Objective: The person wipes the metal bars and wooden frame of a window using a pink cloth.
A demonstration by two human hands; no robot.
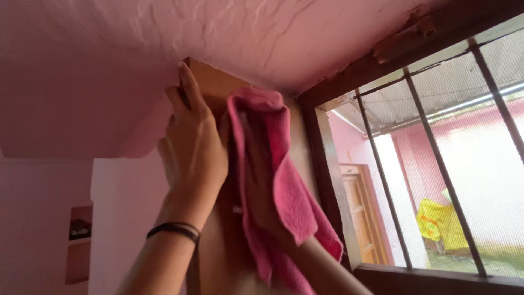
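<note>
Cloth [284, 180], pink and fluffy, is pressed against the upper face of a brown wooden panel [215, 82] by the right hand [262, 180], whose fingers are wrapped in it. The panel's top edge is gripped by the left hand [191, 145], just beneath the pink ceiling [164, 27]. A barred window [436, 164] is seen beside it.

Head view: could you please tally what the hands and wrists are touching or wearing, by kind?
Pink cloth: 1
Brown wooden panel: 1
Black wristbands: 2
Total: 4
The left hand grips the panel's edge; the right hand is wrapped in the cloth.
</note>
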